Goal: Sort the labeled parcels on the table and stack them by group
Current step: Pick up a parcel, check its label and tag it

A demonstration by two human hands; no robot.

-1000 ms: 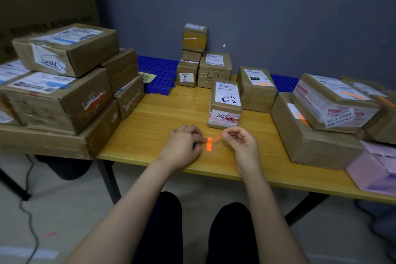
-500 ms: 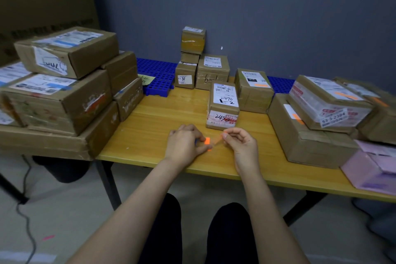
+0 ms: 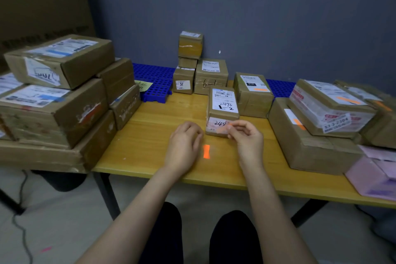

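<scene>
Brown cardboard parcels with white labels are sitting in groups on the yellow wooden table (image 3: pixel 150 135): a large stack (image 3: pixel 60 96) at the left, small boxes (image 3: pixel 211 75) at the back, flat ones (image 3: pixel 321 109) at the right. A small brown parcel marked 2470 (image 3: pixel 224 105) is standing just beyond the hands. The right hand (image 3: pixel 246 137) is pinching a pale orange sticker (image 3: pixel 222 129) at that parcel's front face. The left hand (image 3: pixel 184 143) is resting curled on the table; whether it is holding anything cannot be told. A bright orange strip (image 3: pixel 206 151) is lying between the hands.

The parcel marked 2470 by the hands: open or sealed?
Sealed: the parcel has a closed top with a white label across it; no contents show.
</scene>
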